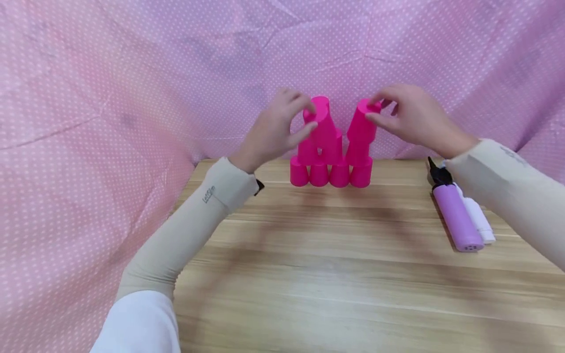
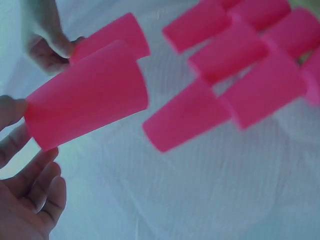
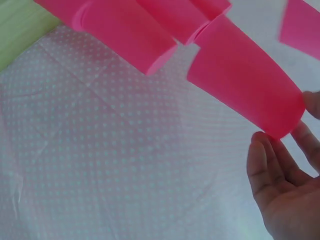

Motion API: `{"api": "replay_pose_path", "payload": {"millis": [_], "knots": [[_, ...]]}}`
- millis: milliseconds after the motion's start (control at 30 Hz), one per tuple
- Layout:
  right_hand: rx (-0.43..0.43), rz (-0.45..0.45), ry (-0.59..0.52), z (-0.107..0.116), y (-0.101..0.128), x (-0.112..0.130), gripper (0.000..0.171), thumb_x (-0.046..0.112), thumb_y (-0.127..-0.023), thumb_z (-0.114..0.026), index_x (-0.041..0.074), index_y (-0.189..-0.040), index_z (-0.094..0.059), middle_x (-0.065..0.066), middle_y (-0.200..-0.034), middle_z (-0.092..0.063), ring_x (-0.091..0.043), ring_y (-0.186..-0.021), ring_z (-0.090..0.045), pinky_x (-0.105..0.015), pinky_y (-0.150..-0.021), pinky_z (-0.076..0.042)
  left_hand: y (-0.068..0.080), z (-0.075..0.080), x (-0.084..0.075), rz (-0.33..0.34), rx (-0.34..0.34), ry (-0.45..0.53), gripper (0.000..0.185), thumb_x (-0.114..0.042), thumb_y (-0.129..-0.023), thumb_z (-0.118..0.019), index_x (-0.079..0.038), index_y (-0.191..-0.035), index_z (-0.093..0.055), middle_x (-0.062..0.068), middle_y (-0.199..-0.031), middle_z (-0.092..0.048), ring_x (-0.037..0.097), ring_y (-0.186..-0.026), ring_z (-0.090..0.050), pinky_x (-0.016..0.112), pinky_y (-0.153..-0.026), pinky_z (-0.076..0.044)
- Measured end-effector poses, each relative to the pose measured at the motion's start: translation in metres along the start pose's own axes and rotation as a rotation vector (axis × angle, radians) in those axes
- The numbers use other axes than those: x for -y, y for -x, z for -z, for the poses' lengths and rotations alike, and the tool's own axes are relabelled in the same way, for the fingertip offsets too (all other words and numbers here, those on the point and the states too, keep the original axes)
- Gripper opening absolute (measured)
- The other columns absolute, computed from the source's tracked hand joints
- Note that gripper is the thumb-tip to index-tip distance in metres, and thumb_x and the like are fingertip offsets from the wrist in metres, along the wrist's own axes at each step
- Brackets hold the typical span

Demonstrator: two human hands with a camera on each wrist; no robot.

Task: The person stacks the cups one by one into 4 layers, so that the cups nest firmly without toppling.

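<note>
Upside-down pink cups stand stacked in rows, the bottom row (image 1: 319, 175) on the wooden table. Above the stack's left part, my left hand (image 1: 275, 122) pinches a pink cup (image 2: 87, 97) near its narrow closed end between thumb and fingers. My right hand (image 1: 412, 117) grips another pink cup (image 3: 250, 80) the same way, over the right side of the stack. Both held cups tilt slightly, open ends down. In the right wrist view, the right-hand cup's rim overlaps the stacked cups (image 3: 175, 15). The left-hand cup hides part of the stack in the head view.
On the table's right lie a purple bottle-shaped object (image 1: 456, 215) with a black nozzle and a white one (image 1: 478, 220) beside it, close under my right forearm. A pink dotted cloth (image 1: 220, 63) hangs behind the wooden table (image 1: 309, 274).
</note>
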State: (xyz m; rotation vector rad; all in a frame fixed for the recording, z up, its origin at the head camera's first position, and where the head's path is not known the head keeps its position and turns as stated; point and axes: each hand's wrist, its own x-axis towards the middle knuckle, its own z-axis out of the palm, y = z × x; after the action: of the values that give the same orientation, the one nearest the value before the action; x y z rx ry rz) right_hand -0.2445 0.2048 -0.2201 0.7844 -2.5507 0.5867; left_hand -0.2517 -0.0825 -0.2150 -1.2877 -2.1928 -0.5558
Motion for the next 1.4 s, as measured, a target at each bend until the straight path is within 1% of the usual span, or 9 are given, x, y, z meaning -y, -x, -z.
{"api": "replay_pose_path", "payload": {"millis": [133, 333, 433, 567, 733, 867, 1000, 1267, 1400], "knots": [[0.06, -0.124, -0.011, -0.009, -0.023, -0.006, 0.031, 0.027, -0.09, -0.065, 0.005, -0.112, -0.064, -0.013, -0.108, -0.062, -0.03, -0.097, -0.057, -0.044, -0.078, -0.047, -0.023, 0.009, 0.004, 0.095, 0.022, -0.068, 0.02, -0.022, -0.091, -0.063, -0.005, -0.101, -0.061, 0.005, -0.102, -0.057, 0.018, -0.102, -0.045, 0.024, -0.088, -0.038], [0.094, -0.178, -0.054, -0.022, -0.044, -0.011, 0.033, 0.027, -0.09, -0.065, 0.004, -0.113, -0.064, -0.014, -0.109, -0.062, -0.031, -0.099, -0.057, -0.043, -0.079, -0.047, -0.053, 0.015, 0.005, 0.205, 0.098, -0.126, 0.028, -0.032, -0.094, -0.056, -0.01, -0.111, -0.059, 0.001, -0.111, -0.055, 0.013, -0.111, -0.042, 0.016, -0.091, -0.032], [0.099, -0.201, -0.079, -0.027, -0.048, -0.014, 0.032, 0.026, -0.089, -0.065, 0.003, -0.112, -0.065, -0.014, -0.107, -0.062, -0.03, -0.098, -0.057, -0.042, -0.078, -0.048, -0.063, 0.014, 0.007, 0.267, 0.115, -0.117, 0.029, -0.034, -0.094, -0.055, -0.013, -0.114, -0.058, -0.002, -0.112, -0.054, 0.011, -0.113, -0.04, 0.014, -0.09, -0.032], [0.14, -0.245, -0.099, -0.03, -0.05, -0.017, 0.033, 0.027, -0.089, -0.065, 0.004, -0.114, -0.064, -0.013, -0.109, -0.061, -0.03, -0.1, -0.056, -0.043, -0.08, -0.049, -0.073, 0.008, 0.013, 0.317, 0.128, -0.121, 0.03, -0.035, -0.095, -0.054, -0.014, -0.116, -0.056, -0.003, -0.11, -0.053, 0.011, -0.113, -0.04, 0.014, -0.092, -0.03], [0.177, -0.285, -0.125, -0.031, -0.051, -0.016, 0.037, 0.027, -0.09, -0.064, 0.004, -0.119, -0.06, -0.014, -0.112, -0.06, -0.031, -0.102, -0.055, -0.045, -0.084, -0.048, -0.087, 0.002, 0.022, 0.383, 0.178, -0.121, 0.031, -0.037, -0.096, -0.051, -0.017, -0.119, -0.054, -0.002, -0.112, -0.052, 0.011, -0.114, -0.039, 0.016, -0.092, -0.031], [0.214, -0.323, -0.155, -0.03, -0.052, -0.013, 0.045, 0.028, -0.09, -0.065, 0.005, -0.126, -0.054, -0.014, -0.117, -0.057, -0.03, -0.106, -0.055, -0.045, -0.086, -0.048, -0.095, -0.001, 0.028, 0.447, 0.206, -0.114, 0.03, -0.037, -0.096, -0.05, -0.018, -0.119, -0.054, -0.002, -0.109, -0.051, 0.011, -0.112, -0.038, 0.017, -0.089, -0.034], [0.231, -0.341, -0.182, -0.031, -0.054, -0.01, 0.053, 0.028, -0.089, -0.066, 0.006, -0.133, -0.047, -0.015, -0.124, -0.055, -0.031, -0.111, -0.053, -0.046, -0.088, -0.047, -0.099, -0.003, 0.032, 0.479, 0.222, -0.124, 0.028, -0.036, -0.097, -0.049, -0.019, -0.119, -0.054, -0.003, -0.105, -0.05, 0.01, -0.11, -0.038, 0.017, -0.086, -0.035], [0.24, -0.313, -0.194, -0.036, -0.058, -0.007, 0.056, 0.026, -0.089, -0.066, 0.005, -0.135, -0.044, -0.017, -0.126, -0.054, -0.032, -0.113, -0.053, -0.046, -0.089, -0.047, -0.102, -0.007, 0.04, 0.572, 0.251, -0.07, 0.029, -0.036, -0.097, -0.048, -0.02, -0.12, -0.053, -0.004, -0.107, -0.051, 0.008, -0.109, -0.038, 0.015, -0.083, -0.038], [0.24, -0.303, -0.199, -0.037, -0.059, -0.007, 0.056, 0.025, -0.089, -0.067, 0.004, -0.134, -0.044, -0.017, -0.126, -0.054, -0.032, -0.114, -0.053, -0.046, -0.09, -0.046, -0.103, -0.006, 0.041, 0.599, 0.253, -0.034, 0.03, -0.037, -0.096, -0.049, -0.02, -0.122, -0.053, -0.003, -0.111, -0.052, 0.009, -0.108, -0.04, 0.016, -0.082, -0.041]]}}
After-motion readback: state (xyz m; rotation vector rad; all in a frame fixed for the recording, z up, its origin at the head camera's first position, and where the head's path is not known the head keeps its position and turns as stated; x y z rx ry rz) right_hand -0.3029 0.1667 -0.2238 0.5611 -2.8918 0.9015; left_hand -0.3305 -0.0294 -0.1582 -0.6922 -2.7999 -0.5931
